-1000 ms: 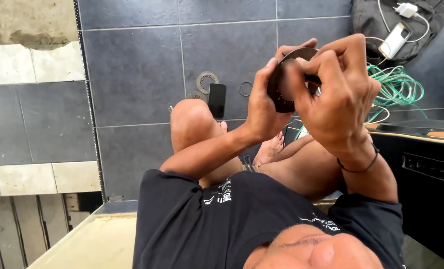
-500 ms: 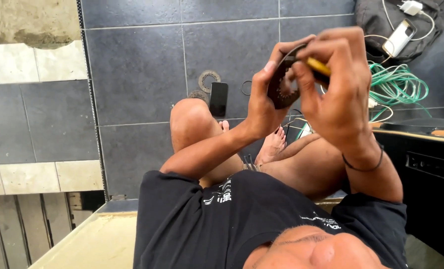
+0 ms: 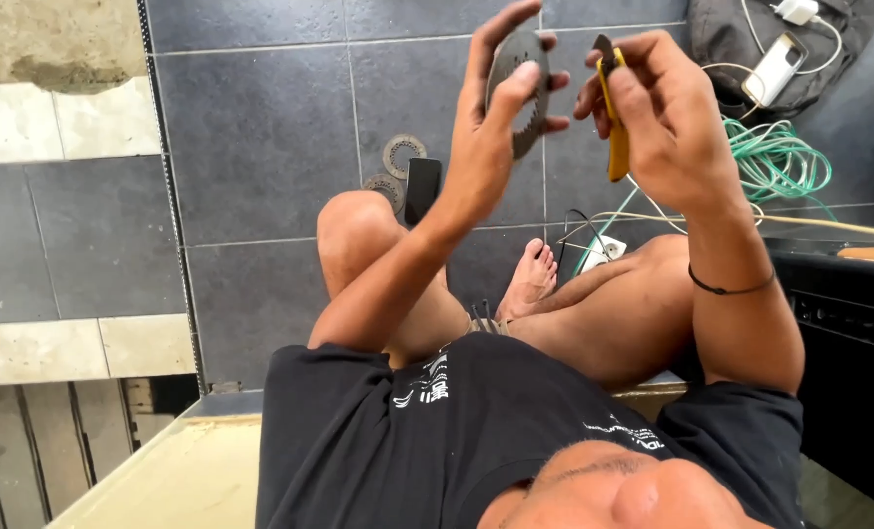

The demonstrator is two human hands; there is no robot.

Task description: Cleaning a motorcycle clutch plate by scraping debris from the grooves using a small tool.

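Disc: toothed grey metal disc (image 3: pixel 517 88), upright in my left hand (image 3: pixel 491 147), fingers clasping its rim.
Tool: yellow-handled tool (image 3: pixel 613 118), gripped in my right hand (image 3: pixel 657 122), just right of the disc, handle pointing down.
Gap: apart, blade tip level with the disc's far edge.

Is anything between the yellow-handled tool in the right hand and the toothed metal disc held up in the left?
Nothing visible. The left hand holds the disc up on edge; the right hand holds the tool just beside it, with only a narrow open gap between them.

Left hand (image 3: pixel 486 147) holds a toothed metal disc (image 3: pixel 517 90); right hand (image 3: pixel 657 118) grips a yellow-handled tool (image 3: pixel 614 122).
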